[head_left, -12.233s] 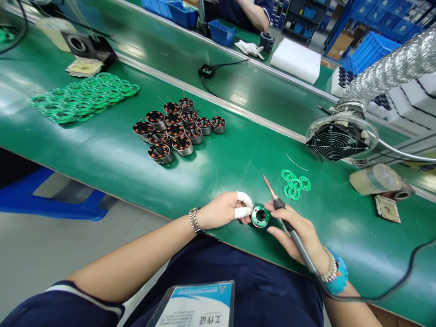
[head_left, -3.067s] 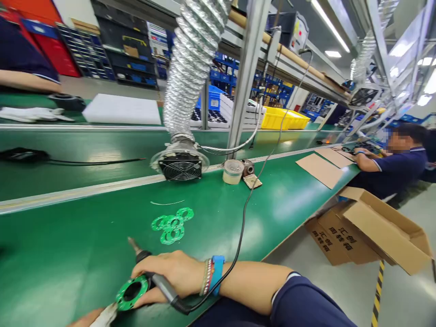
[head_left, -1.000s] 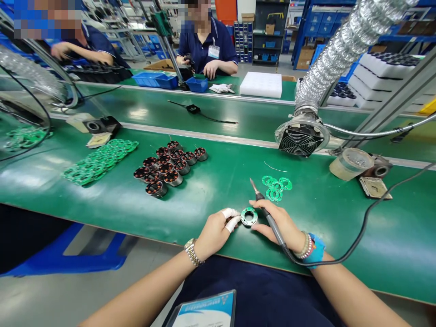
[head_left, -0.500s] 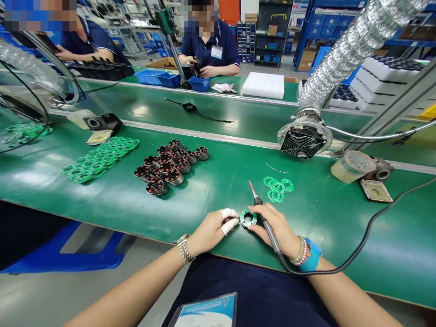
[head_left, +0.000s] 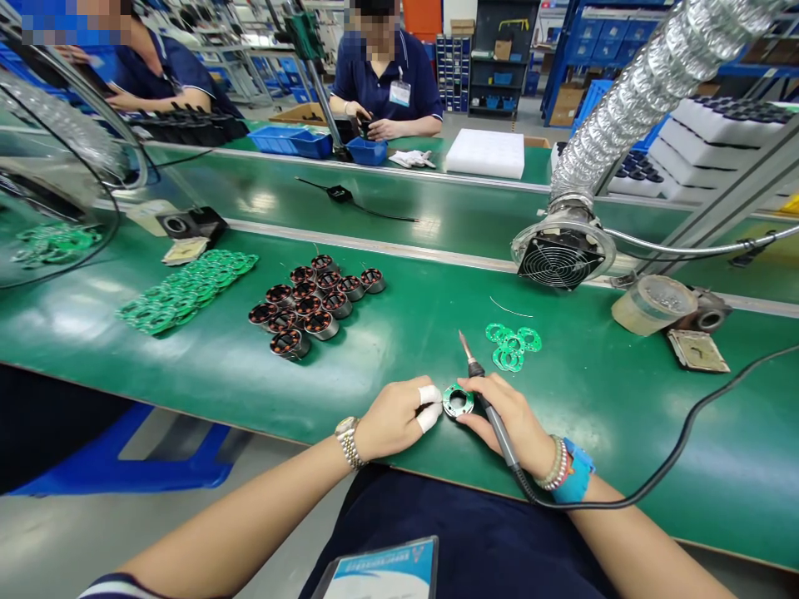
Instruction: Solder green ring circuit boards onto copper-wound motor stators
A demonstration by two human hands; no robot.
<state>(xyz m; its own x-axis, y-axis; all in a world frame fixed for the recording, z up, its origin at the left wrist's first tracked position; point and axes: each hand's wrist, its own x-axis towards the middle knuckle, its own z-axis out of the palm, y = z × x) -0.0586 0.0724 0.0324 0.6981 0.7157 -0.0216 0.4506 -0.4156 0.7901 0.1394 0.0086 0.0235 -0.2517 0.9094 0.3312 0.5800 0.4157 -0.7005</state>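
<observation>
Head view: soldering iron [head_left: 499, 433] gripped in right hand [head_left: 523, 420], thumb and index bracketing PCB-topped ring [head_left: 450, 406] between hands. Left hand [head_left: 393, 418]: capped fingertips pressed together at ring's edge; unclear whether pinching anything. Loose ring PCBs [head_left: 515, 353] just beyond right hand, wound stators [head_left: 307, 304] beyond left, ducted fan [head_left: 558, 263] farther out.

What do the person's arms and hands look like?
The left hand has two white finger covers and a silver-and-gold watch at its wrist. By the right hand are beaded bracelets and a blue band. The left sleeve is dark blue with white trim.
</observation>
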